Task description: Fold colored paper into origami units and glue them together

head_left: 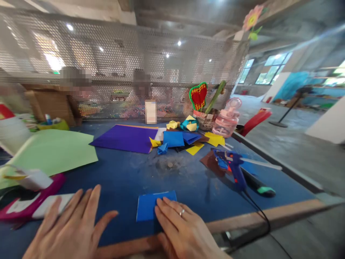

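A small rectangle of blue paper lies flat near the table's front edge. My right hand, with a ring on one finger, rests on its right part; the fingers are stretched out flat and cover that side. To the left, my left hand is open and empty, palm down, with the thumb spread away from the fingers. Its fingertips are nearest to a magenta and white object whose kind I cannot make out. Whether the left palm touches the table cannot be told.
Light green paper and purple paper lie farther back, beside folded paper pieces. At right are a blue glue gun with its cord and a dark-handled cutter. A pink bottle stands before a perforated screen.
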### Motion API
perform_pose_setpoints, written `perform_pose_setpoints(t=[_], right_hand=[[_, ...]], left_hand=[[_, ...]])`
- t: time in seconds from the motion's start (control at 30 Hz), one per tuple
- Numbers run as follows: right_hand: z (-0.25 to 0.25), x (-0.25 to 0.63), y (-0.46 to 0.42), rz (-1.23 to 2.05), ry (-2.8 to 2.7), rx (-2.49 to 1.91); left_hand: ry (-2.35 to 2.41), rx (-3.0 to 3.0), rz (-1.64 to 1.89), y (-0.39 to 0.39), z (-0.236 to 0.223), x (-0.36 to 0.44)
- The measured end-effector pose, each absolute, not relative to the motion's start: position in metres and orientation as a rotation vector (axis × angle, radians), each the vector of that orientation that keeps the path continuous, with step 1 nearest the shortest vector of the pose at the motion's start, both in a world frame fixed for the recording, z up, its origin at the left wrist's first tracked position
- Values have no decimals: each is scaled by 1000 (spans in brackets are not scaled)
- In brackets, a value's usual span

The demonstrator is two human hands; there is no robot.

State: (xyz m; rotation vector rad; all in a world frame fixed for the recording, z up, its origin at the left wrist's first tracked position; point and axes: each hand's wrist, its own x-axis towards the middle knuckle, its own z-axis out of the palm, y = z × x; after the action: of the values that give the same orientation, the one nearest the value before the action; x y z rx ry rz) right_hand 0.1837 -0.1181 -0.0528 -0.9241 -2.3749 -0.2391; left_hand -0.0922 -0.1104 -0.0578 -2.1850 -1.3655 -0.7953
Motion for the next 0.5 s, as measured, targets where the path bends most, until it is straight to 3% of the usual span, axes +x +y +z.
perform_pose_setpoints(t=[0.3,0.4,0.5], right_hand=[[-41,175,-110,-13,-2439,-1067],[-42,174,-112,-15,-2402,-1078],[-39,174,-113,21,-2396,-1081]], left_hand=[[-926,-2475,-637,-102,-27,-37],[-1277,-2515,-714,-82,-24,-29],[-1544,-2700,-557,-61,-16,-24]])
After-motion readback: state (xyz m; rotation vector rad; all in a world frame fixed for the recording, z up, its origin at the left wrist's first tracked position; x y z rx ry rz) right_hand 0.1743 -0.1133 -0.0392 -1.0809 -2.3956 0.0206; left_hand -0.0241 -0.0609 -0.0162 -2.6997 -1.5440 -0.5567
